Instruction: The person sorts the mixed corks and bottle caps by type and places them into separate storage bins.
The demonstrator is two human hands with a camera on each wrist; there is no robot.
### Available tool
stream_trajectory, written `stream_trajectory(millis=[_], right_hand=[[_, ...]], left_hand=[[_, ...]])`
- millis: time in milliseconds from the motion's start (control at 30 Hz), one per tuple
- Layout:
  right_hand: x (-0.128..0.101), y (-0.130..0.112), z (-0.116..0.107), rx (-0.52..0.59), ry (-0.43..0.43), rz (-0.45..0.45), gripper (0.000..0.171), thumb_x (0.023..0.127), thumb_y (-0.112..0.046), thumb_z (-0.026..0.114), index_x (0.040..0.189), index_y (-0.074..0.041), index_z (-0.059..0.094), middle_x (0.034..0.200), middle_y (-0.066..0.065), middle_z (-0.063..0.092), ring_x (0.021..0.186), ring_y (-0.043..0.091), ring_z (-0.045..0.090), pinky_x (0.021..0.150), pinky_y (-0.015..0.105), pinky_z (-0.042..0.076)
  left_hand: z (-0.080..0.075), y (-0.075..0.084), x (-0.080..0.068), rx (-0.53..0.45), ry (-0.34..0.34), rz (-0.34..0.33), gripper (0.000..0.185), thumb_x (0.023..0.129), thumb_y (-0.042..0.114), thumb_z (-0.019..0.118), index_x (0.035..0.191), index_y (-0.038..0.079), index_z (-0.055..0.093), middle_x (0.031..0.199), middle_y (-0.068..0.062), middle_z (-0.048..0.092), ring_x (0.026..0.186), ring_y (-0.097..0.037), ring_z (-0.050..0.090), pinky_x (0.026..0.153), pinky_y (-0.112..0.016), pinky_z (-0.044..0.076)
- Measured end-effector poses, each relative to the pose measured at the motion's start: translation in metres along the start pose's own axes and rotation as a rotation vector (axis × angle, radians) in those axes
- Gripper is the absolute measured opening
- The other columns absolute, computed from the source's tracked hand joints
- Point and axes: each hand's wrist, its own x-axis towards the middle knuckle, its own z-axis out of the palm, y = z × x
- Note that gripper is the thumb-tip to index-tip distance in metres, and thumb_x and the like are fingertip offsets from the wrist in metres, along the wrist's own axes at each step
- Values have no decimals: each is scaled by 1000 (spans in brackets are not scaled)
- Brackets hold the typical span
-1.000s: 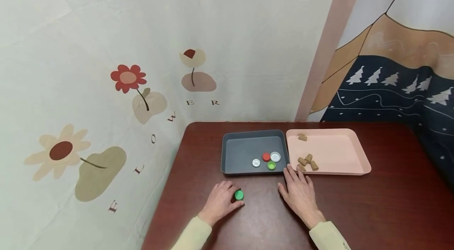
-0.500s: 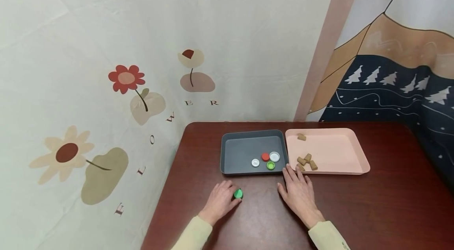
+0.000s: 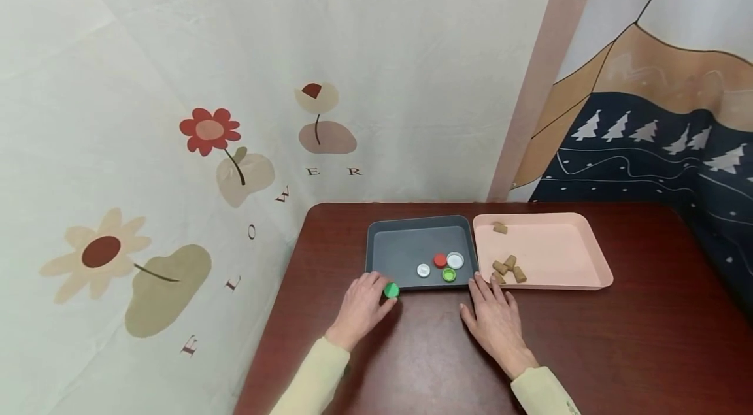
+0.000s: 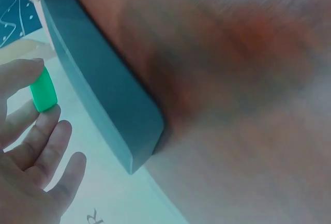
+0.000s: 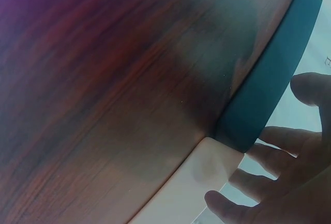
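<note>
My left hand (image 3: 363, 306) pinches a green bottle cap (image 3: 391, 290) just above the near left rim of the dark grey tray (image 3: 400, 246). In the left wrist view the green cap (image 4: 43, 90) sits between thumb and fingers beside the tray's wall (image 4: 98, 87). Inside the grey tray lie a white cap (image 3: 423, 270), a red cap (image 3: 440, 261), a larger white cap (image 3: 455, 260) and a green cap (image 3: 449, 274). My right hand (image 3: 496, 321) rests flat on the table, fingertips near the gap between the grey tray and the pink tray (image 3: 559, 242).
Several corks (image 3: 509, 267) lie in the pink tray, one apart at its far left. Both trays stand side by side on a dark red wooden table (image 3: 618, 343). A printed fabric wall runs close along the table's left and back edges.
My left hand has lifted the green cap off the table and carried it forward to the grey tray's near rim. The right hand has stayed put.
</note>
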Motion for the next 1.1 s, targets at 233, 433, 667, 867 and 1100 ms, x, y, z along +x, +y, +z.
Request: stream_trajectory(millis=[233, 433, 667, 867, 1100], right_hand=[[0, -1, 1, 5, 0, -1, 57, 94, -31, 73, 140, 0, 62, 151, 18, 54, 142, 45, 44, 104, 70, 38], [0, -2, 0, 0, 13, -1, 57, 93, -31, 74, 139, 1, 63, 150, 19, 55, 141, 45, 45, 103, 70, 39], [0, -1, 0, -3, 0, 4, 57, 94, -32, 73, 140, 1, 62, 150, 19, 54, 142, 46, 44, 104, 71, 38], [2, -1, 0, -1, -4, 5, 57, 95, -32, 72, 140, 1, 62, 151, 19, 54, 142, 46, 44, 104, 71, 38], [1, -1, -1, -2, -6, 10, 57, 94, -33, 72, 139, 1, 62, 151, 19, 54, 142, 46, 44, 104, 71, 38]], left_hand=[[0, -11, 22, 27, -21, -41, 35, 84, 27, 87, 112, 12, 74, 99, -2, 68, 90, -22, 63, 76, -39, 54], [4, -16, 36, 46, -65, -63, 33, 85, 27, 86, 112, 10, 75, 102, -5, 70, 92, -24, 64, 76, -40, 55], [14, -21, 46, 48, -136, -113, 31, 87, 25, 85, 112, 10, 76, 105, -7, 71, 94, -26, 66, 78, -42, 56], [25, -24, 52, 26, -208, -173, 31, 88, 26, 84, 114, 10, 76, 106, -8, 71, 95, -27, 66, 77, -43, 55], [37, -25, 60, 26, -258, -201, 25, 88, 24, 83, 108, 10, 77, 97, -6, 69, 87, -25, 65, 72, -41, 55]])
